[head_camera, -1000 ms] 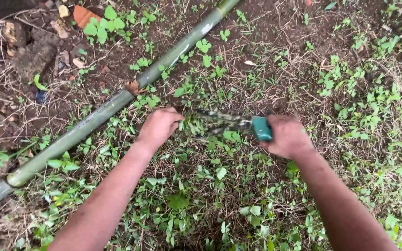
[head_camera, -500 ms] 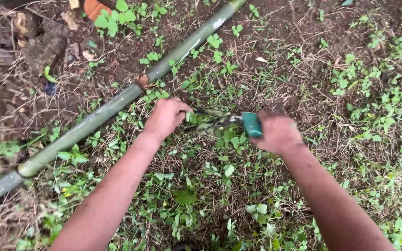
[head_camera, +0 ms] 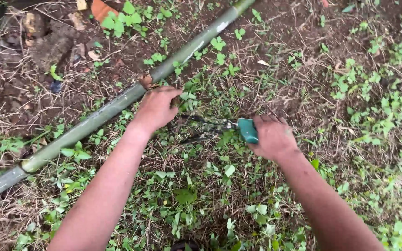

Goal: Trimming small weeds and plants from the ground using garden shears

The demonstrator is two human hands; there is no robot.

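My right hand [head_camera: 272,137] grips the teal handle of a pair of garden shears [head_camera: 238,128], whose dark blades point left and stand apart just above the ground. My left hand [head_camera: 157,108] is closed on a tuft of small weeds [head_camera: 185,98] right at the blade tips, next to a long green bamboo pole [head_camera: 117,103]. Both forearms reach in from the bottom of the view.
The bamboo pole lies diagonally from lower left to the top centre. Low green weeds and dry grass cover the soil. Stones, dead leaves and an orange shard [head_camera: 101,8] lie at the upper left. Bare dark soil [head_camera: 294,42] shows at the upper right.
The view has shifted slightly; both hands stay at the same weed patch. The left hand has closed tighter on the weeds by the pole, and the shear blades sit a little lower.
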